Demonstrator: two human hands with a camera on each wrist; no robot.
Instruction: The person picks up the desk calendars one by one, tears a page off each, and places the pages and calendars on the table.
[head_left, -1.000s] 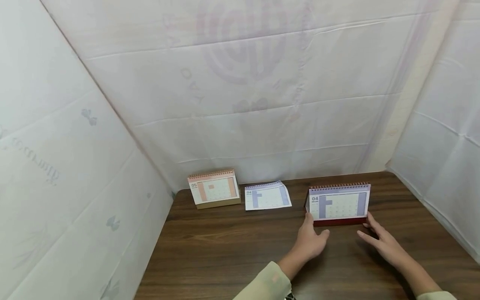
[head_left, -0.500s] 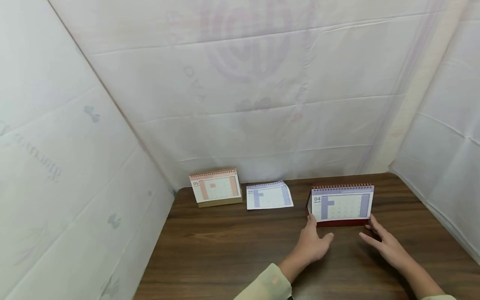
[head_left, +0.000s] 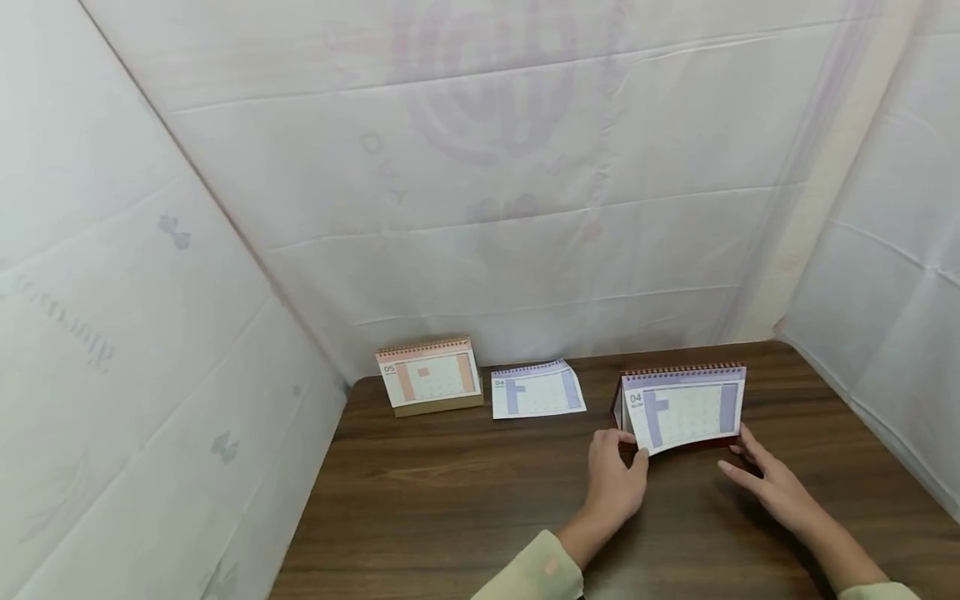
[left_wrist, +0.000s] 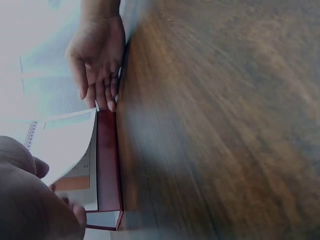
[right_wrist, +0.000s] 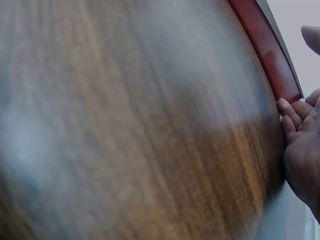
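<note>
A desk calendar (head_left: 693,404) with a purple "04" page and a dark red base stands at the right of the table. My left hand (head_left: 617,479) pinches the lower left corner of that page (left_wrist: 67,142). The page bows away from the stand, and a sheet with an orange band (left_wrist: 72,183) shows behind it in the left wrist view. At the calendar's right end, my right hand (head_left: 776,496) touches the red base (right_wrist: 272,60) with fingertips. Its fingers are extended and the thumb is held apart.
On the brown wooden table (head_left: 420,492), an orange "05" desk calendar (head_left: 431,375) stands at the back left. A loose purple "04" calendar sheet (head_left: 538,393) lies to its right. White sheeting (head_left: 480,267) rises behind and on both sides.
My left hand has gone from touching the calendar's left edge to pinching the page's corner. That corner has come forward off the stand. The right hand has stayed in place.
</note>
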